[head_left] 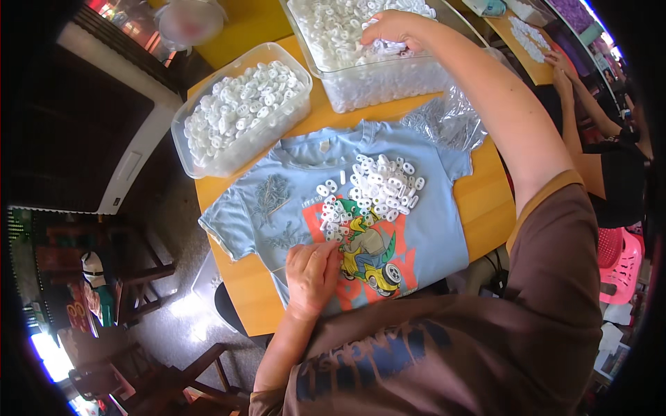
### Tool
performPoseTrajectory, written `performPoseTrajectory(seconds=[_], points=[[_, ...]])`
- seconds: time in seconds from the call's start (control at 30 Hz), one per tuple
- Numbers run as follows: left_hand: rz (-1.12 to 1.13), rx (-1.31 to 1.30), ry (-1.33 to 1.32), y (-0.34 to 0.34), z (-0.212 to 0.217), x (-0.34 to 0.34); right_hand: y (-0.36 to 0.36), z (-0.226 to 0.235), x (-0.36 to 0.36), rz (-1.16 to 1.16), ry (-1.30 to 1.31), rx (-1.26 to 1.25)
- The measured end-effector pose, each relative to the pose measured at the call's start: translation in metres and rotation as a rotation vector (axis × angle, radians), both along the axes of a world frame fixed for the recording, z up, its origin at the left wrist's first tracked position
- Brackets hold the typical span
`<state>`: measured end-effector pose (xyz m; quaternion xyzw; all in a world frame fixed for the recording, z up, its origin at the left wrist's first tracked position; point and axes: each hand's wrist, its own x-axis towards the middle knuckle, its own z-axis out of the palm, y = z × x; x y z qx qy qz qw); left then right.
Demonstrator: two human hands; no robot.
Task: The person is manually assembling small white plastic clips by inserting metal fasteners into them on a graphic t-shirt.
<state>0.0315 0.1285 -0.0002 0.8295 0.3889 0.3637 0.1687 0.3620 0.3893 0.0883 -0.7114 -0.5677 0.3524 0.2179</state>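
White plastic pcs [385, 184] are lying heaped on a lt-blue T-shirt [437, 243], ctr of frame, the shirt covering much of the yellow surface [485, 208]. R hand [399, 29] is sitting in the lg clear bin [388, 90], top ctr, its grip curling over more pcs; can't tell if it's clasping any. L hand [310, 274] is resting near the heap's lower-L edge, grip narrow, fingertips bunching; can't tell if it's pinching a pc. A smaller clear tub [277, 135] of wht pcs is standing upper L. Thin grey strands [272, 197] are lying on the shirt's L side.
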Motion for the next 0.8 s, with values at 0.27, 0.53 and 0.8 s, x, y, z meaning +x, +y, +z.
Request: performPoseTrajectory(seconds=[0.27,0.53,0.8], points=[[-0.005,-0.013,-0.006,-0.003,-0.003,-0.003,-0.017,0.027,0.006,-0.18,0.433,0.116],[0.033,-0.036,-0.019,-0.001,-0.003,-0.001,-0.061,0.081,0.001,0.03,0.565,0.305],[0.054,-0.059,-0.014,-0.001,-0.003,-0.003,-0.177,0.05,-0.06,0.141,0.777,0.046]])
